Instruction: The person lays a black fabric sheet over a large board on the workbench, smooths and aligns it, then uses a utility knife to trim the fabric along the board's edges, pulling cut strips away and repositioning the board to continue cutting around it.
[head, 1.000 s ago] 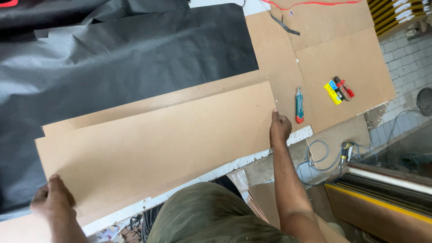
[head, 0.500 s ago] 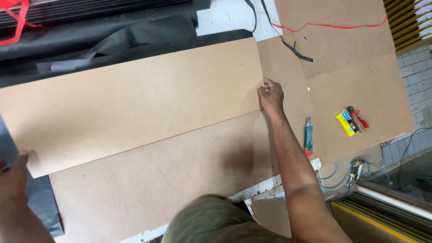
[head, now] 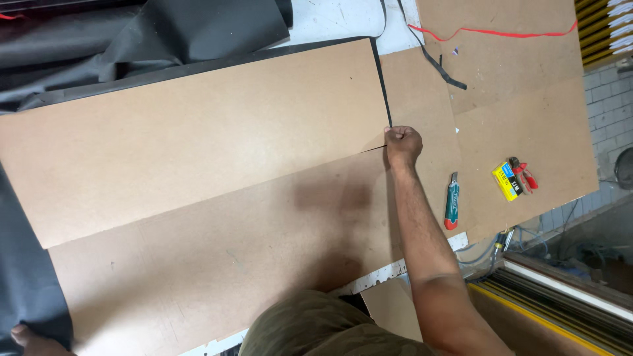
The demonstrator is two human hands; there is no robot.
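A long brown fibreboard panel (head: 198, 138) lies across the table on top of black sheet material (head: 198, 26). My right hand (head: 402, 144) is closed on the panel's near right corner. A second, similar brown panel (head: 231, 264) lies below it, nearer to me. My left hand (head: 33, 339) shows only partly at the bottom left edge, resting by the black sheet at the lower panel's left end; its grip is hidden.
A green and red utility knife (head: 452, 201) lies right of my right arm. A yellow box and red pliers (head: 514, 178) sit further right on other brown boards (head: 521, 86). A red cord (head: 494, 31) and black strap (head: 438, 62) lie at the back.
The upper panel has been carried away from me and now lies further up the table over the black sheet. My right hand went with its corner; my left hand dropped to the bottom left.
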